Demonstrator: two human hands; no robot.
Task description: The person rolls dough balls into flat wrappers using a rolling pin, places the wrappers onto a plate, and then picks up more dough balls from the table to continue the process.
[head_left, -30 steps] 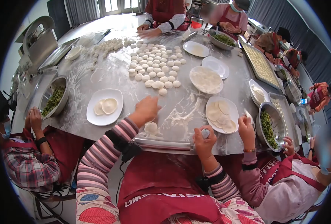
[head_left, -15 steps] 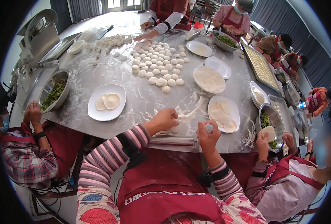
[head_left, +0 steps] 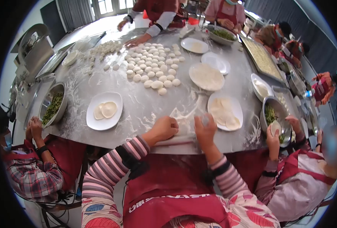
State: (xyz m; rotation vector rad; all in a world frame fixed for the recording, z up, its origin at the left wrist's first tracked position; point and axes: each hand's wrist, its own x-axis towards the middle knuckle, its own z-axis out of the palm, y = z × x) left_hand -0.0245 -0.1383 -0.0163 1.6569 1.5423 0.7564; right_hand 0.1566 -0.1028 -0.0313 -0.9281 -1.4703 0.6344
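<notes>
One slender, pale rolling pin (head_left: 174,141) is noted on the floured steel table (head_left: 138,110). The left hand (head_left: 165,127) fingers are curled shut; the right hand (head_left: 204,131) fingers cannot be told.

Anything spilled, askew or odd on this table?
Only loose flour: smeared streaks across the steel table, thickest between the left hand and right hand. Dough pieces lie in tidy rows; plates sit flat. Nothing damaged.

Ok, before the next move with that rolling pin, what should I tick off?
1. Rolling pin lies along the near edge of the table: ok.
2. Left hand closed, just above the pin: ok.
3. What the right hand holds: cannot tell.
4. Plate of wrappers beside the right hand has bare space: ok.
5. Neighbour's hand apart from that plate: ok.
</notes>
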